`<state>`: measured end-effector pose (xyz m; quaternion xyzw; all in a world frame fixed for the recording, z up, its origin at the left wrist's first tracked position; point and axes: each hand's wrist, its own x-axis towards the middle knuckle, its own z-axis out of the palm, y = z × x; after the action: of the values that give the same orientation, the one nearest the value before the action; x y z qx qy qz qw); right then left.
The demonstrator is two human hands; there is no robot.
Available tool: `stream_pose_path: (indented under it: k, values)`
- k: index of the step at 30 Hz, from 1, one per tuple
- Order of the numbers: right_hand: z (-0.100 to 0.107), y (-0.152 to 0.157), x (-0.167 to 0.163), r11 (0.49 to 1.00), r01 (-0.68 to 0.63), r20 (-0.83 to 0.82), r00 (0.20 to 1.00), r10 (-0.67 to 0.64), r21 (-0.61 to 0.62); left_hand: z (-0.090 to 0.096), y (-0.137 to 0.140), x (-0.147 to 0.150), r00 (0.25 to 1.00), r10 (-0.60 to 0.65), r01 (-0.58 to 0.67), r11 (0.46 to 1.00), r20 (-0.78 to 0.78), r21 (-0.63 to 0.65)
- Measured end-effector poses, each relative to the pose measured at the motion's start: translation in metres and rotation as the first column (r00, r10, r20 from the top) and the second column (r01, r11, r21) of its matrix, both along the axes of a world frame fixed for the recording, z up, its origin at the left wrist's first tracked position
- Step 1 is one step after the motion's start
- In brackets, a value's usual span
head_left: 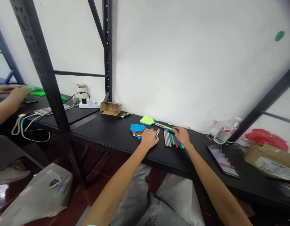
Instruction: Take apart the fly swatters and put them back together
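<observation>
My left hand (150, 138) is by a stack of loose fly swatter heads (137, 128) in blue, red and yellow, its fingers closed around slim silver rods (157, 133). Beyond it lie assembled fly swatters (147, 120), a yellow-green head over a blue one, with rods running right to blue and yellow handles (168, 129). At the end of those handles, my right hand (181, 135) has its fingers closed; the fingertips are partly hidden. Between my hands, several silver rods (167, 138) lie side by side next to loose coloured handles (176, 142).
A cardboard box (111, 108) and a black-yellow cutter (125, 115) lie back left. To the right are a water bottle (226, 131), a phone (223, 161) and a brown parcel (271, 161). At far left, another person's hands (19, 94) are near green pieces.
</observation>
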<state>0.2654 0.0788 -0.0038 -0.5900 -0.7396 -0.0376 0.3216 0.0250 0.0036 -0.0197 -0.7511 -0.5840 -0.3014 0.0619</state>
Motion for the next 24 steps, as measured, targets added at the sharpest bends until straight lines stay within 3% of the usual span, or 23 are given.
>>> stream_pose_path:
  k: [3, 7, 9, 15, 24]
  values:
    - [-0.003, -0.025, 0.014, 1.0, 0.0, 0.059, 0.998, -0.001, 0.028, 0.0, -0.001, 0.001, 1.0, 0.013, -0.013, 1.0, -0.002, -0.013]
    - [-0.008, -0.047, 0.043, 0.995, 0.096, 0.022, 0.995, -0.097, 0.012, 0.002, -0.002, 0.002, 1.0, 0.008, -0.008, 1.0, 0.005, 0.005]
    - [-0.009, -0.054, 0.048, 0.997, 0.08, 0.011, 0.997, -0.081, 0.021, 0.003, -0.003, 0.003, 1.0, -0.002, 0.002, 1.0, 0.006, 0.003]
    - [-0.01, -0.064, 0.013, 0.983, -0.167, 0.196, 0.969, 0.148, 0.08, 0.006, -0.007, 0.007, 0.999, -0.024, 0.024, 1.0, -0.024, -0.016]
    - [-0.013, -0.071, 0.0, 0.982, -0.156, 0.268, 0.956, 0.122, 0.108, 0.006, -0.008, 0.014, 0.995, 0.089, -0.091, 0.995, -0.048, -0.046]
